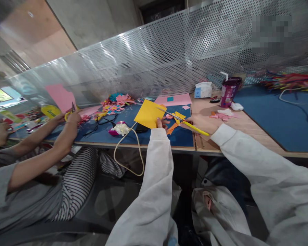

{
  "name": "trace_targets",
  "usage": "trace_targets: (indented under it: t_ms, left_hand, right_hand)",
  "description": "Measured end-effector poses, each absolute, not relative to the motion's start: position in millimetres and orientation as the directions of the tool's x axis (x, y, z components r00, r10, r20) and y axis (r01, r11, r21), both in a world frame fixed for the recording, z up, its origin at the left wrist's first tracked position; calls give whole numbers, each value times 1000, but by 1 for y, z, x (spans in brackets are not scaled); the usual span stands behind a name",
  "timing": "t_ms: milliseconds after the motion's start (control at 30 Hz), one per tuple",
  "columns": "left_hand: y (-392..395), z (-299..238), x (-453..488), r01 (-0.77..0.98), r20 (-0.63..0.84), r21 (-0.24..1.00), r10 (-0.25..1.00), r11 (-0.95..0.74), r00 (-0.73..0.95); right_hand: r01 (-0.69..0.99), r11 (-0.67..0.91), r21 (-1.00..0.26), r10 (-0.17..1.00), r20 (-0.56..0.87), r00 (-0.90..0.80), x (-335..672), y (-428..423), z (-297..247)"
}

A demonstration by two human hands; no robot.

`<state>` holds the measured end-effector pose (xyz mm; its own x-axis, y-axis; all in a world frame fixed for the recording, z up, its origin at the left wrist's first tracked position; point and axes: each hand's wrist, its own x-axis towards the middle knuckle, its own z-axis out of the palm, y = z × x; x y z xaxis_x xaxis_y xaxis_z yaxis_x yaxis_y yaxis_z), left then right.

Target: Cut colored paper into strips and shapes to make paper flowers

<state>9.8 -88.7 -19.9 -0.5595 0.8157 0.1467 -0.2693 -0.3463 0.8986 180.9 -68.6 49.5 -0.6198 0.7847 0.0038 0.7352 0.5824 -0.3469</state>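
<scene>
Yellow paper (147, 113): pinched in left hand (161, 126), above tabletop (181, 139) | scissors (193, 127): gripped in right hand (204, 123), blades at paper's right edge | cup (228, 92): upright on tabletop, well to the right

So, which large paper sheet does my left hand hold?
The yellow sheet in your left hand: the sheet behind it and the co-worker's raised sheet are both pink.

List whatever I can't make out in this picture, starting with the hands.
All in the head view:
- Left hand: some fingers are hidden behind the yellow sheet.
- Scissors: too small and blurred to tell whether the blades have cut into the sheet.
- Black object: partly covered by the sheet.
- Purple cup: its print is too small to read.
- Coloured strands: cut off by the right edge.
</scene>
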Motion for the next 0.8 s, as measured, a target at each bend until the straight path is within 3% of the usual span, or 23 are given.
trace_targets:
  t_ms: [800]
  left_hand:
    - [-90,-16,10,-267,109,916,827,-299,-552]
  right_hand:
    - [751,583,-311,785,-23,-619,182,-71,53]
